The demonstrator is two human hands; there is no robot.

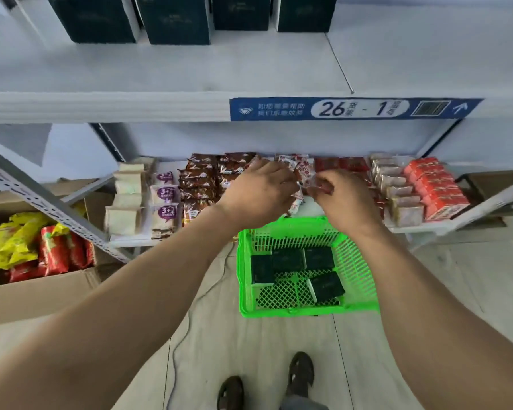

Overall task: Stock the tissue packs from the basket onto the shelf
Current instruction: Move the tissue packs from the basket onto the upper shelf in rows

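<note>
A green plastic basket (359, 270) stands on the floor below the lower shelf (421, 227). Several dark tissue packs (288, 260) lie flat in it. Both hands are over the middle of the lower shelf, above the basket. My left hand (255, 193) is closed around red-and-white snack packets (296, 202). My right hand (342, 199) pinches a small clear-wrapped packet (319, 184). Dark tissue boxes (175, 19) stand in a row on the upper shelf (131, 69).
The lower shelf holds rows of snacks: pale cakes (125, 202), brown packets (197, 179), red boxes (439, 187). A cardboard box (42, 294) with red and yellow bags sits at the left. A blue label (353, 109) marks the upper shelf edge. My feet (301, 374) stand behind the basket.
</note>
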